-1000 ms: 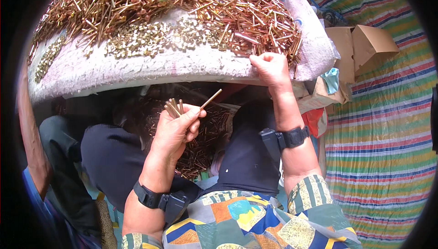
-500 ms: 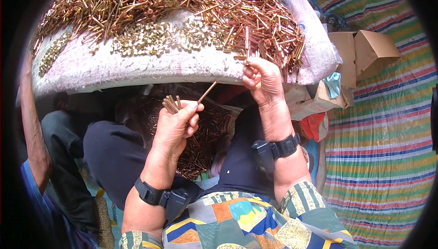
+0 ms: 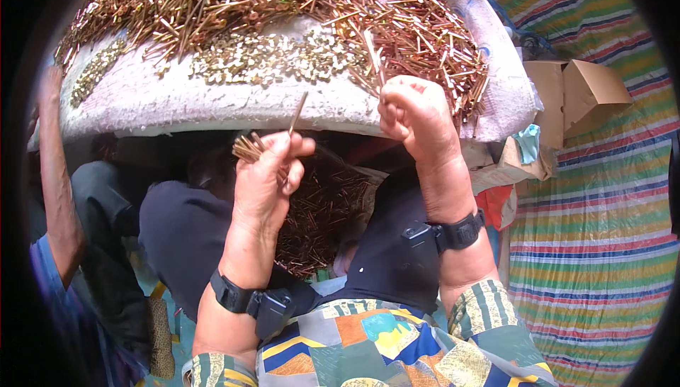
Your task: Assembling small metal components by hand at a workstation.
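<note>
My left hand (image 3: 261, 178) is closed round a bundle of thin metal rods (image 3: 248, 147). A single rod (image 3: 298, 112) stands up from between its thumb and forefinger. My right hand (image 3: 425, 119) is at the front of the heap, its fingers closed on a rod (image 3: 371, 47) that points up and away. Copper-coloured rods lie in a big heap (image 3: 234, 4) across a white cloth-covered surface (image 3: 262, 107). Along the heap's near side are small gold-coloured pieces that look like nuts (image 3: 276, 61).
Under the surface's edge, between my knees, lies another mass of darker rods (image 3: 319, 224). Another person's arm (image 3: 58, 174) reaches up at the left. An open cardboard box (image 3: 595, 96) and a striped sheet (image 3: 588, 259) are at the right.
The rod in my left fingers has swung from slanting right to nearly upright, and that hand has risen a little. My right hand has turned slightly, its rod now tilting left.
</note>
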A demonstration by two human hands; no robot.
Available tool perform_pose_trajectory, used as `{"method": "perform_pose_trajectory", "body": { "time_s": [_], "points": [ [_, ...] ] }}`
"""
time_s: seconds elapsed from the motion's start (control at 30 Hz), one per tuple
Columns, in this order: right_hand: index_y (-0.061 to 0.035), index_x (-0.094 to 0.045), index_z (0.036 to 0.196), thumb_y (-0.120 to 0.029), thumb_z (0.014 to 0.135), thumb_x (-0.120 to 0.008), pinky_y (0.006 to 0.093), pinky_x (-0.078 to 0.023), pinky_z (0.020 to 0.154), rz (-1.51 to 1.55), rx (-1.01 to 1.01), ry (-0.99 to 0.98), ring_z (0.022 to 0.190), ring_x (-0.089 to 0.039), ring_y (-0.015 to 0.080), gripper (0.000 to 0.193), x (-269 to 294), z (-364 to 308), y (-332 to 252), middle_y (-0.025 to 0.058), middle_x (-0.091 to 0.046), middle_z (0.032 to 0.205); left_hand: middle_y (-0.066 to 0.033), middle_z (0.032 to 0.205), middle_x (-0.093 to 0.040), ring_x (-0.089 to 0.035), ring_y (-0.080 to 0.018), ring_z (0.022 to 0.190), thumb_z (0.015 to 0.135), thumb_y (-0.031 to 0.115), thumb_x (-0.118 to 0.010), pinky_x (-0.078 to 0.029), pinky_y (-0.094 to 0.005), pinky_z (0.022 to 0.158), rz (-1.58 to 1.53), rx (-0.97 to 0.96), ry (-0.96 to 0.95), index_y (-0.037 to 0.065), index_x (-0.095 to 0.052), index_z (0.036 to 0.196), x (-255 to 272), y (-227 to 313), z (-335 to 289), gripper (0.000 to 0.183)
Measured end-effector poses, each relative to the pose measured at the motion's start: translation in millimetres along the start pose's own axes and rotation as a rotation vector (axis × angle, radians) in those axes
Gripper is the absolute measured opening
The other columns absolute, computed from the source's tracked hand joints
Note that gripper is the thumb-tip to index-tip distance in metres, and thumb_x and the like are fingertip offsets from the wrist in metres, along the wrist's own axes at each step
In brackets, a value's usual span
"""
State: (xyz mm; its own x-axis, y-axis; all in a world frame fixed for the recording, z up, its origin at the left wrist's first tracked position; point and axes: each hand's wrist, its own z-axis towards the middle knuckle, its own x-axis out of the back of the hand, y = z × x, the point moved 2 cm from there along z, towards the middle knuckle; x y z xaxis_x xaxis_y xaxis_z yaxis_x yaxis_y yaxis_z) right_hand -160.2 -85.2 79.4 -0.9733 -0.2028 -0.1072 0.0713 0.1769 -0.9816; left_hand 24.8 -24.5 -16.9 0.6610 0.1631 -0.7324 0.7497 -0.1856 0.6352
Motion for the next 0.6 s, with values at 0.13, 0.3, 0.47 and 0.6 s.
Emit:
{"method": "perform_pose_trajectory", "body": {
  "time_s": [0.13,0.3,0.47,0.6],
  "points": [
    [-0.0032,-0.055,0.062,-0.010,0.072,-0.055,0.0184,-0.034,0.038,-0.248,-0.146,-0.164,0.041,-0.044,0.0045,0.012,-30.3,-24.9,24.5,-0.0006,-0.050,0.052,-0.0173,0.098,-0.062,-0.048,-0.0089,0.050,0.088,0.018,-0.052,-0.034,-0.0167,0.039,-0.084,-0.048,-0.122,0.000,-0.061,0.089,-1.9,8.9,8.5,0.020],
    [-0.0020,-0.055,0.075,-0.009,0.078,-0.054,0.0185,-0.035,0.038,-0.089,-0.166,-0.277,0.042,-0.045,0.0048,0.007,-46.4,-38.6,55.6,0.0003,-0.052,0.056,-0.0207,0.103,-0.058,-0.050,-0.0098,0.052,0.088,0.016,-0.050,-0.036,-0.0172,0.040,-0.250,-0.026,-0.259,-0.002,-0.059,0.091,-5.7,12.4,8.3,0.021],
    [-0.0020,-0.052,0.083,-0.016,0.091,-0.049,0.0172,-0.032,0.037,0.042,-0.121,-0.209,0.040,-0.043,0.0047,0.016,-64.0,-45.1,56.7,0.0002,-0.050,0.054,-0.0157,0.092,-0.060,-0.048,-0.0086,0.051,0.089,0.015,-0.049,-0.036,-0.0174,0.040,-0.171,-0.070,-0.266,-0.003,-0.058,0.091,-6.6,15.0,8.7,0.020],
    [-0.0023,-0.050,0.078,-0.014,0.092,-0.044,0.0191,-0.034,0.039,-0.137,-0.051,-0.311,0.042,-0.043,0.0051,0.018,-59.9,-70.4,70.8,-0.0005,-0.048,0.050,-0.0084,0.074,-0.059,-0.043,-0.0071,0.047,0.088,0.016,-0.050,-0.030,-0.0180,0.039,-0.196,-0.152,-0.119,-0.002,-0.059,0.082,2.2,42.9,21.7,0.021]
  ]
}}
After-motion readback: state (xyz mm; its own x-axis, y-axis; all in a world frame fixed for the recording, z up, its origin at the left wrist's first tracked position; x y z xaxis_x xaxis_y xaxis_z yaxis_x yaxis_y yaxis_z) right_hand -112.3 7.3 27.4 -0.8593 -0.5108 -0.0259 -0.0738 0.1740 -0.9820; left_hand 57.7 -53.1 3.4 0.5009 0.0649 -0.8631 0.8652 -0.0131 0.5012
